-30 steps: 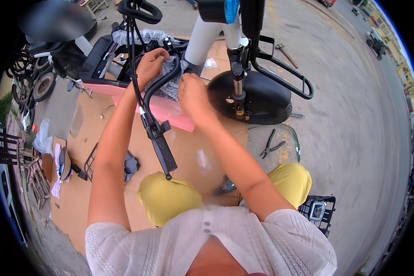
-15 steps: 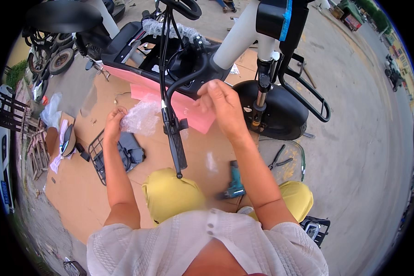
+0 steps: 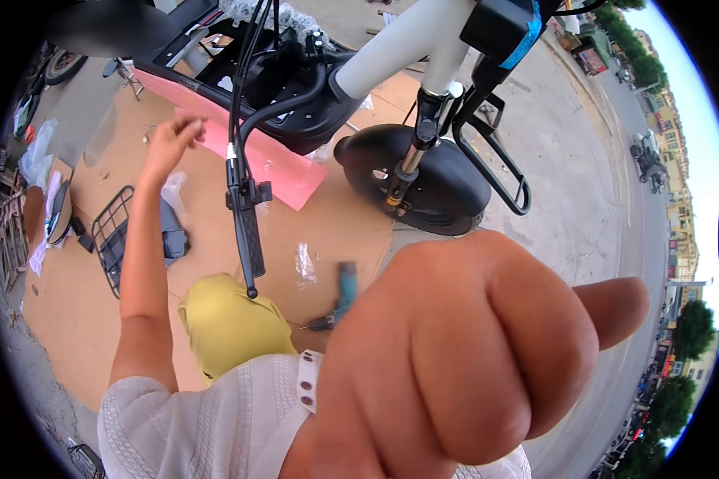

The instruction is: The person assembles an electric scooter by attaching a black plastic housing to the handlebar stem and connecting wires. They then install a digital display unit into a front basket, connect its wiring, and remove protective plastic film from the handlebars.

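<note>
My right hand (image 3: 471,351) is raised very close to the view, its fingers curled into a fist and one digit jutting right; nothing shows in it. My left hand (image 3: 174,144) hovers over the edge of a pink sheet (image 3: 284,172), fingers loosely bent and apart, holding nothing I can see. Below it, a piece of clear plastic wrap (image 3: 173,191) rests by a dark grey part beside a black wire rack (image 3: 110,239). Before me stands a partly assembled electric scooter with a white frame tube (image 3: 399,56), a black handlebar grip (image 3: 249,239) and a front wheel (image 3: 423,180).
A teal cordless drill (image 3: 347,291) lies on the cardboard (image 3: 72,295) near my yellow-clad knee (image 3: 236,319). Bubble wrap (image 3: 284,22) covers part of the scooter's frame. A parked scooter (image 3: 649,164) stands along the road at right.
My right hand has come up from beside the frame toward the view and closed. My left hand has let go of the clear plastic wrap and moved up. The view has shifted right.
</note>
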Available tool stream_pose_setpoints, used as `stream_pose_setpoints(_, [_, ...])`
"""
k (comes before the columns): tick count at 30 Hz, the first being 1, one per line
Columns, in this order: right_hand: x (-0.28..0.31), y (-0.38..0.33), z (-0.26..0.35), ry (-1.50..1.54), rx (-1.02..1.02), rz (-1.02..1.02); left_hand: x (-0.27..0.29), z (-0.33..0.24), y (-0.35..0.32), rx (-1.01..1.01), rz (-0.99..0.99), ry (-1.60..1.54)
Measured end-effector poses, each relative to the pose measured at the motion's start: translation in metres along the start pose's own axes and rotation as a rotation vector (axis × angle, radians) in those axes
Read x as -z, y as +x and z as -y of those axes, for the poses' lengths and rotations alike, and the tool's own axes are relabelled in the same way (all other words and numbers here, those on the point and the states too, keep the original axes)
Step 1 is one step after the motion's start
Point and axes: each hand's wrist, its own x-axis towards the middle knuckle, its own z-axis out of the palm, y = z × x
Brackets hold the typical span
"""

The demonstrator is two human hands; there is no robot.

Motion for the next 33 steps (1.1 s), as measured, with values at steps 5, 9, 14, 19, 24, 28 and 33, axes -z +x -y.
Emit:
stream_pose_setpoints(5, [-0.009,0.0,0.0,-0.018,-0.006,-0.016,-0.043,-0.068,0.096,-0.227,-0.2,-0.571])
stream_pose_setpoints(9, [-0.014,0.002,0.0,-0.035,-0.019,-0.029,-0.053,-0.062,0.168,-0.165,-0.235,-0.365])
stream_pose_setpoints(14, [-0.015,0.001,-0.004,-0.031,-0.014,-0.043,-0.073,-0.067,0.204,0.1,-0.027,0.004])
stream_pose_setpoints(19, [-0.013,0.002,-0.013,-0.067,-0.027,-0.084,-0.112,-0.058,0.228,-0.006,-0.037,-0.099])
stream_pose_setpoints(24, [0.0,0.013,-0.024,-0.112,-0.078,-0.122,-0.068,0.007,0.279,-0.023,-0.116,-0.454])
stream_pose_setpoints(28, [0.047,0.006,-0.049,-0.505,-0.332,-0.477,-0.064,0.003,0.264,-0.001,-0.196,-0.695])
stream_pose_setpoints(33, [0.157,0.0,-0.095,-1.108,-0.396,-1.006,-0.09,-0.056,0.225,0.031,-0.242,-0.944])
